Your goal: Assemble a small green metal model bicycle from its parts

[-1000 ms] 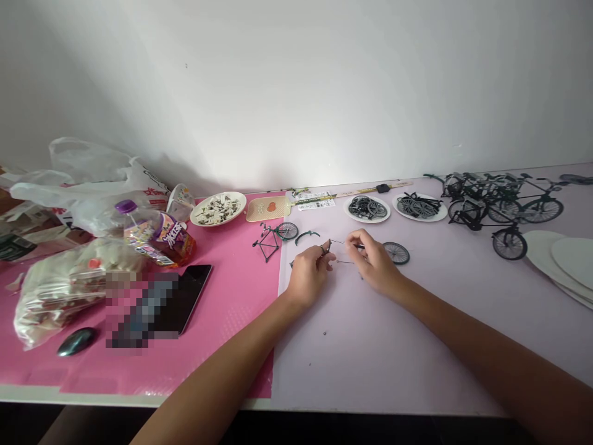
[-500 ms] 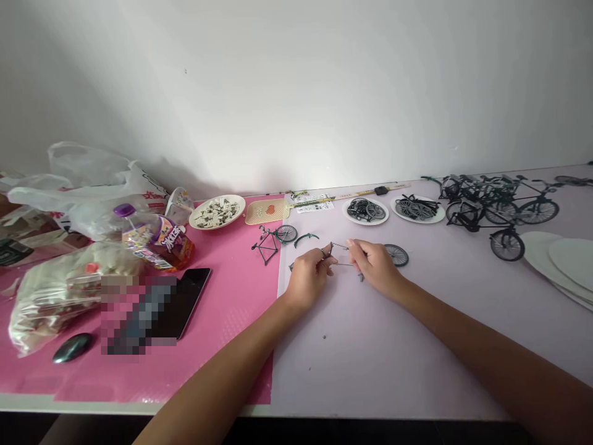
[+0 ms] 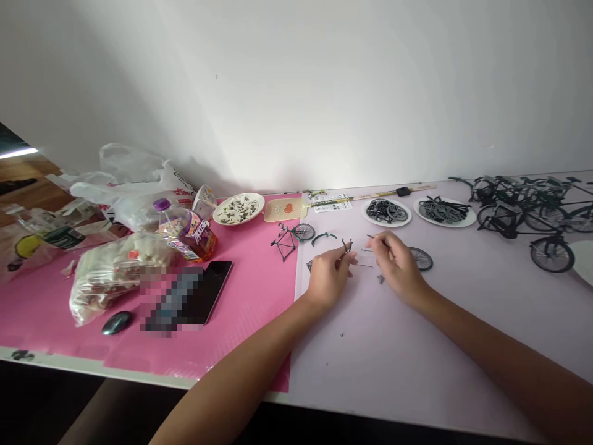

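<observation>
Above the pale lilac mat, my left hand [image 3: 330, 275] pinches a small dark forked bicycle part [image 3: 347, 246]. A thin rod [image 3: 365, 266] sticks out to its right. My right hand [image 3: 393, 262] is closed on a thin dark rod-like piece [image 3: 370, 236], a short way right of my left hand. Between and below the hands lies a tiny grey part [image 3: 380, 279]. A spoked wheel [image 3: 420, 259] shows behind my right hand. On the left, a miniature bicycle frame [image 3: 285, 244] with one wheel lies near a curved green piece [image 3: 324, 236].
Two plates [image 3: 365, 216] [image 3: 467, 220] of black wheels and parts stand at the back. Several assembled miniature bicycles [image 3: 519, 213] are at right. Leftward are a plate of small pieces [image 3: 238, 209], a bottle [image 3: 188, 235], a phone [image 3: 215, 287], a mouse [image 3: 117, 322] and bags [image 3: 139, 191].
The view has turned left, so the table things sit further right. My hands have moved apart; my right hand has come away from my left with a thin piece.
</observation>
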`<state>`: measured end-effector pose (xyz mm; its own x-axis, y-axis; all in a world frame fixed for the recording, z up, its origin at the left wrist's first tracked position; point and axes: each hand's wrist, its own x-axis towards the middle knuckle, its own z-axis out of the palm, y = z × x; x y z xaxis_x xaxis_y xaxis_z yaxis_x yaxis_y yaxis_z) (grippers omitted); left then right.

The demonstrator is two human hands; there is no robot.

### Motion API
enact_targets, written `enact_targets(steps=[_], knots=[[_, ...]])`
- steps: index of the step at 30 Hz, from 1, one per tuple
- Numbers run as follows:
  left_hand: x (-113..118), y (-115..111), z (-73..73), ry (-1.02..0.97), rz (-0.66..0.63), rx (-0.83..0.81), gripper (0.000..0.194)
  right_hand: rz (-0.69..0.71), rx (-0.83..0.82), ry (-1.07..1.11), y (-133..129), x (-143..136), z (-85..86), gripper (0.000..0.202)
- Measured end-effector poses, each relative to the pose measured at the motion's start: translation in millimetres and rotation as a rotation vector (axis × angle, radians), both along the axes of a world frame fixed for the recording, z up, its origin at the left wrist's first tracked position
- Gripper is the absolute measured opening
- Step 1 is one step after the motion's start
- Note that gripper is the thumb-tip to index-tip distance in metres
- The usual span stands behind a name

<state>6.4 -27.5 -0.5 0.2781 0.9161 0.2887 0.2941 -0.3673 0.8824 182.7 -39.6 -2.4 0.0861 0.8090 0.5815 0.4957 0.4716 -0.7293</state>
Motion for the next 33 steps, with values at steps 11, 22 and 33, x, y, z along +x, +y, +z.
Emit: enact_targets(steps=[11, 22, 33], knots=[[-3, 4, -4.0, 0.37, -0.053, 0.295, 0.028, -0.023, 0.093, -0.019, -6, -11, -1.5, 0.022], [-55, 41, 39.0, 0.343, 0.291, 0.439, 0.028, -0.119, 0.115, 0.022, 3, -2, -6.2, 0.018], [-132, 77, 50.7, 0.7, 0.511, -0.107, 0.044, -0.069, 0.082, 0.007, 3, -3, -10.0, 0.015]])
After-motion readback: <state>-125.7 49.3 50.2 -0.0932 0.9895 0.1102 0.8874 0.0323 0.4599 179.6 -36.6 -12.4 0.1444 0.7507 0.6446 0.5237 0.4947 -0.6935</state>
